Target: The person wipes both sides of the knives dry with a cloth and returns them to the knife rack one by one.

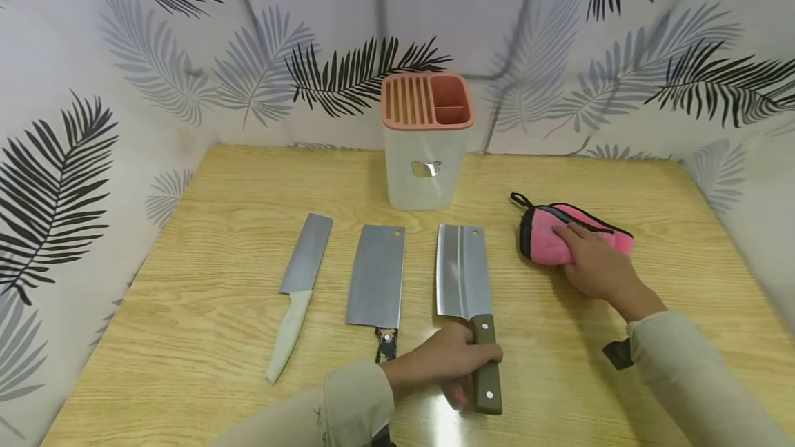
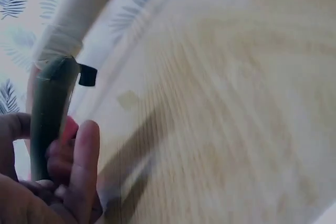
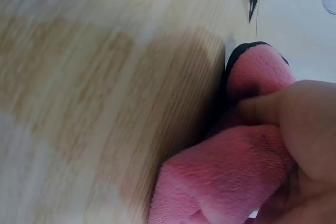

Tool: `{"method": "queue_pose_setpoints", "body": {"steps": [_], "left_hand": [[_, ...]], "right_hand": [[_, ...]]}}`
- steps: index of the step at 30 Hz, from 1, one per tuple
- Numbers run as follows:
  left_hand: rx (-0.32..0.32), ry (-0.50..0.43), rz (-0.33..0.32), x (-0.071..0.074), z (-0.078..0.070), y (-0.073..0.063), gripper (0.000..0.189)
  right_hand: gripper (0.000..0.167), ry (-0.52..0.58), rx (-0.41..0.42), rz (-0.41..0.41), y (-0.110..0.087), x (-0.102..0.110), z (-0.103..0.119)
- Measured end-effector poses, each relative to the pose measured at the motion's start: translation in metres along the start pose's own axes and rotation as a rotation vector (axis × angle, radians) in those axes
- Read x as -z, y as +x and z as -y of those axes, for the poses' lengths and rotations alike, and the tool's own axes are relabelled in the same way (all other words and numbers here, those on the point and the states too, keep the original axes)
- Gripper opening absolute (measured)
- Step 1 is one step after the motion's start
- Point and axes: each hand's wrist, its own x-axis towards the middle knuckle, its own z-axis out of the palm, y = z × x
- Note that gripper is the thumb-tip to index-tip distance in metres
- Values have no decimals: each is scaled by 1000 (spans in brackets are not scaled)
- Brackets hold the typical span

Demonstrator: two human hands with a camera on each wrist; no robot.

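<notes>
Left hand (image 1: 446, 357) grips a cleaver (image 1: 473, 271), tabletop (image 1: 419, 281) showing beside both blade edges.

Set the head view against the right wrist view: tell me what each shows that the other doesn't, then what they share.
Only the head view clearly shows the left hand gripping the olive handle, the white-handled knife and the white holder with its slotted top.

Only the right wrist view shows a digit, likely the thumb, pressed into a fold of the pink cloth. A dark shape at its top edge is too unclear to name.

Both show the right hand holding that cloth, and the wood-grain table.
</notes>
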Motion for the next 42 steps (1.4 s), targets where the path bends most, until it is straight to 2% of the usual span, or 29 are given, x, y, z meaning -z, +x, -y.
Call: {"method": "queue_pose_setpoints", "body": {"steps": [3, 7, 9, 11, 16, 19, 23, 28, 31, 34, 38, 42], "left_hand": [[-4, -176, 41, -5, 2, -2, 24], [-32, -388, 87, -12, 3, -4, 33], [-50, -449, 98, -12, 1, -3, 39], [-51, -497, 71, -12, -1, -2, 40], [6, -603, 52, -11, -1, -1, 38], [-5, -586, 31, -14, 1, -4, 26], [-76, -518, -13, -17, 1, -9, 17], [-198, -452, -77, -14, -5, -12, 16], [-272, -390, -140, -10, -10, -13, 14], [-312, -292, -190, -6, -14, -14, 10], [-340, -159, -228, 2, -16, -13, 12], [-400, -33, -270, 9, -15, -12, 9]], "right_hand": [[59, 38, 5, -36, 1, 4, -2], [55, 111, -33, -88, -1, 13, -2], [52, 157, -67, -114, -3, 20, 1], [49, 211, -76, -164, -5, 27, 4], [50, 271, -55, -283, -14, 48, 21], [55, 271, -25, -346, -22, 60, 37], [68, 263, 36, -433, -39, 70, 75], [71, 186, 210, -546, -59, 64, 131], [73, 146, 320, -522, -68, 51, 155], [75, 151, 371, -458, -72, 38, 171], [76, 187, 363, -452, -71, 23, 178], [79, 236, 325, -440, -62, 21, 176]]}}
